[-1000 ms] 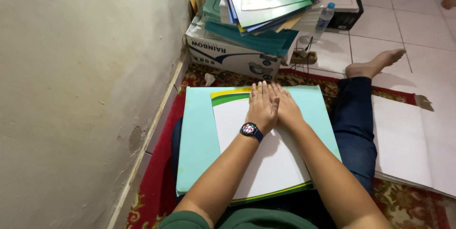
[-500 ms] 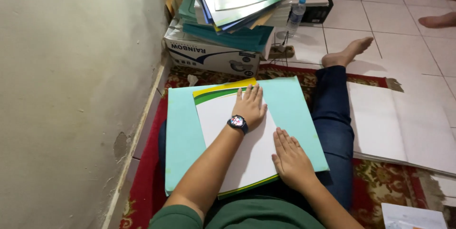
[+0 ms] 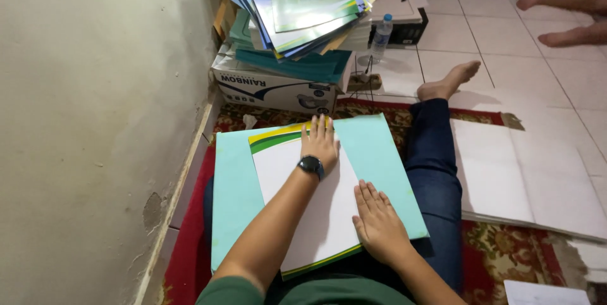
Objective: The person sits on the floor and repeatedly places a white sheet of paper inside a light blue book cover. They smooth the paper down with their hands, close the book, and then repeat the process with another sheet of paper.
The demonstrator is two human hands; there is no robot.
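while the white sheet [image 3: 316,210] lies on the teal folder [image 3: 237,185] across my lap, i press my left hand [image 3: 320,142] flat near its top edge and my right hand [image 3: 379,223] flat, fingers spread, at its lower right corner.

The white sheet [image 3: 303,210] was partly hidden under both forearms; the loose paper [image 3: 544,292] and a co-worker's feet [image 3: 566,17] were cut off by the frame's edges.
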